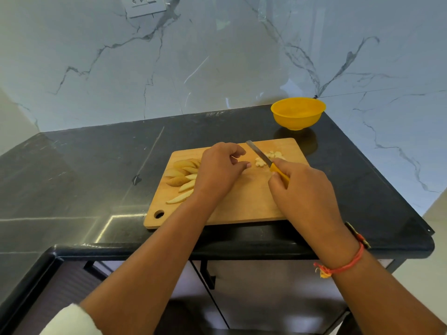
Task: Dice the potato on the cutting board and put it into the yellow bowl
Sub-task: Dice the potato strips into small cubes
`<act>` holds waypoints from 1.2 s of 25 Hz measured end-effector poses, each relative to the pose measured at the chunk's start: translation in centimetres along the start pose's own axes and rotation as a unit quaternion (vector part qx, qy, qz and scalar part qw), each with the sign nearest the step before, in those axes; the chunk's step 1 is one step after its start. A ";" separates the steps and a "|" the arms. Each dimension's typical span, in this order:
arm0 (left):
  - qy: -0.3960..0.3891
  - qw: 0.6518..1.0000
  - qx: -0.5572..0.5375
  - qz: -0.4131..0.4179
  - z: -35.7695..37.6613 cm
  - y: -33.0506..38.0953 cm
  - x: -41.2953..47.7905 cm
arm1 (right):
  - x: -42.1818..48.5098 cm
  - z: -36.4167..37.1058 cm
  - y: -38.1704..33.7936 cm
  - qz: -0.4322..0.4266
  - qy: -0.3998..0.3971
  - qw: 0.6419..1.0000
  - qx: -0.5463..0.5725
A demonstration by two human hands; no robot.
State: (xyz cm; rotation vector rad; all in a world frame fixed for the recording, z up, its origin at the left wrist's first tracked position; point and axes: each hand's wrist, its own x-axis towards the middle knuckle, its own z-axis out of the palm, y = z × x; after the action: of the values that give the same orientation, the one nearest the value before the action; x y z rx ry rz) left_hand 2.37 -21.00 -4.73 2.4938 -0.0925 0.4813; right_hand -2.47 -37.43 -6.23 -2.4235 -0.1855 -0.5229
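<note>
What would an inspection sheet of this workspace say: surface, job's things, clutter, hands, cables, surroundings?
Surface: black countertop, wooden cutting board on it.
Job's things: potato wedges at the board's left, diced pieces at its far right; yellow bowl beyond the board, no potato seen inside.
Clutter: nothing seen.
Hands: right hand grips knife, blade by the diced pieces; left hand curled over the board, hold unclear.
Cables: nothing seen.
Surroundings: marble wall, wall socket, cabinet below.
</note>
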 end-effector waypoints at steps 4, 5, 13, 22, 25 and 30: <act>0.055 0.998 0.022 -0.008 -3.7 -3.4 -2.2 | -0.2 1.4 -2.2 -0.049 -0.039 0.998 0.008; 0.058 0.998 0.032 -0.021 -4.6 -4.4 -2.7 | -0.3 1.6 -2.4 -0.049 -0.041 0.998 0.006; -0.102 0.988 0.076 -0.091 -9.2 -7.7 -5.3 | -0.8 2.4 -1.9 -0.035 -0.033 0.999 -0.006; -0.045 0.993 0.072 -0.088 -7.8 -7.8 -5.2 | -0.9 2.5 -1.9 -0.046 -0.033 0.998 -0.024; -0.041 0.992 0.075 -0.091 -7.0 -7.5 -4.9 | -0.9 2.4 -2.0 -0.045 -0.030 0.998 -0.023; -0.077 0.988 0.070 -0.112 -6.9 -7.2 -4.1 | -1.0 2.4 -2.1 -0.043 -0.031 0.998 -0.024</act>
State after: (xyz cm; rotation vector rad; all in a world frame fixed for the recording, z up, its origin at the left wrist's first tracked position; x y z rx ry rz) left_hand -2.43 -11.29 -4.87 2.6348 0.1647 0.2074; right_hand -3.13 -34.35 -7.15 -2.4891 -0.3079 -0.4972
